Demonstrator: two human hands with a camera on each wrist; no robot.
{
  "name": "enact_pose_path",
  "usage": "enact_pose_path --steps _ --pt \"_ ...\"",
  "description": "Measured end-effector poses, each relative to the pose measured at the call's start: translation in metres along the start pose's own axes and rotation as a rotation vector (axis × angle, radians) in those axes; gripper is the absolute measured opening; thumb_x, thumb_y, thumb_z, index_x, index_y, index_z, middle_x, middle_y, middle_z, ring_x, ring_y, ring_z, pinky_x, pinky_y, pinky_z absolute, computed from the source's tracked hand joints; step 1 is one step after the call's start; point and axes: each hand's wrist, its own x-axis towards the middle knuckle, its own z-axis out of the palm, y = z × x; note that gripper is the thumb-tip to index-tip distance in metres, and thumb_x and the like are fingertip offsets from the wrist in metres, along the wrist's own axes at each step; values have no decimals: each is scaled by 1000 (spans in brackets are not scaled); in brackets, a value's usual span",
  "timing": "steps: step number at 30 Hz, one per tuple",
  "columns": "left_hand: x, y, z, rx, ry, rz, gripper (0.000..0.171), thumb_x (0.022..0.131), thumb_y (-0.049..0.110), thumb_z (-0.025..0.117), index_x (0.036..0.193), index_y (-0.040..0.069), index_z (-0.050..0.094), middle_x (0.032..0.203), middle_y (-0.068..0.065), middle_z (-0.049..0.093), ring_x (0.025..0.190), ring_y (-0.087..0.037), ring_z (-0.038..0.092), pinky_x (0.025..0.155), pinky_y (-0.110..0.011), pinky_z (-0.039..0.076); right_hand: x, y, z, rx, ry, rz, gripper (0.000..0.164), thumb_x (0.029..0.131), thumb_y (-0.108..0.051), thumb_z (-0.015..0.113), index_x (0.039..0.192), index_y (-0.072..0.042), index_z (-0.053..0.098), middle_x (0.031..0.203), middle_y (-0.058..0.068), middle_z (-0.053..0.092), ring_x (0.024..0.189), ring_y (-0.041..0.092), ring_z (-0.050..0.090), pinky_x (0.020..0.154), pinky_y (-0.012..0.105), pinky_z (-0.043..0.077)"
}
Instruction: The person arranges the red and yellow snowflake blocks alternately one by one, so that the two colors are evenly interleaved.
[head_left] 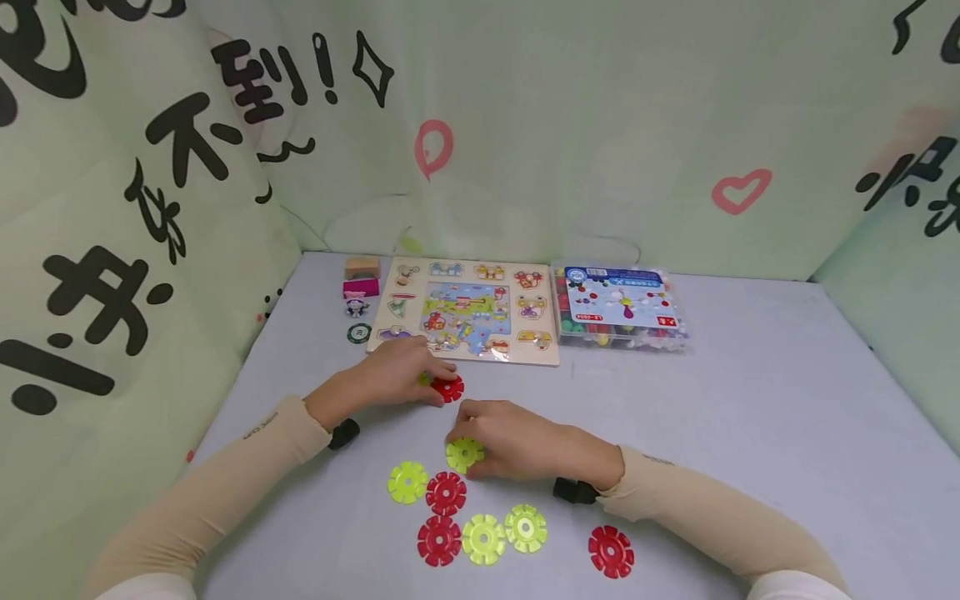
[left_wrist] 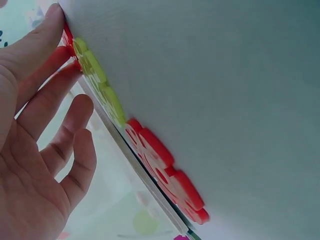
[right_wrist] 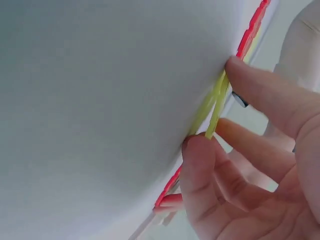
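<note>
My left hand [head_left: 401,371] has its thumb and forefinger at the edges of a red notched disc [head_left: 448,388], pinching it flat on the table. A yellow-green notched disc [left_wrist: 97,75] lies beside that one, mostly covered by the hand in the head view; another red disc [left_wrist: 165,170] shows closer in the left wrist view. Nearer the body, my right hand [head_left: 517,437] pinches a yellow-green disc [head_left: 465,455] by its rim, tilted low over the table in the right wrist view. Just in front lie a yellow-green disc [head_left: 408,482] and a red disc [head_left: 446,493].
Closer to me lie a red disc [head_left: 439,540] and two yellow-green discs [head_left: 483,539], with a lone red disc [head_left: 611,551] to the right. Behind stand a wooden puzzle board [head_left: 536,350], a clear labelled box [head_left: 622,304], small blocks [head_left: 362,287] and a round token [head_left: 358,333].
</note>
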Motion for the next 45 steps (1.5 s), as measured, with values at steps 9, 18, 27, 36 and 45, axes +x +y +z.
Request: enact_pose_path --steps 9,18,27,36,45 --pt "1 1 0 7 -8 2 43 78 45 74 118 33 67 126 15 62 87 -7 48 69 -24 38 -3 9 -6 54 -35 -24 45 73 -34 81 114 -21 70 102 -7 62 89 3 54 77 18 45" --pt "2 3 1 13 -13 0 42 78 45 74 117 33 67 126 16 62 87 -7 48 70 -23 39 -1 42 -18 76 137 77 42 67 -31 83 105 -17 73 93 -7 66 78 8 57 66 19 47" --pt "2 4 2 0 -12 3 42 77 45 74 117 33 67 126 16 62 90 -7 48 72 -24 39 20 73 -25 23 204 178 45 69 -35 84 106 -11 74 85 -2 64 69 9 49 60 22 42" --pt "2 3 0 19 -2 -12 43 76 46 75 116 34 67 125 15 63 93 -8 50 73 -23 39 25 68 -23 9 206 157 45 66 -39 85 103 -15 75 81 -2 62 69 8 49 61 23 42" --pt "3 1 1 16 1 -8 43 76 46 75 117 34 67 125 15 63 94 -7 49 74 -23 39 23 67 -24 30 204 163 47 68 -37 84 107 -14 73 84 -1 63 73 12 51 63 24 42"
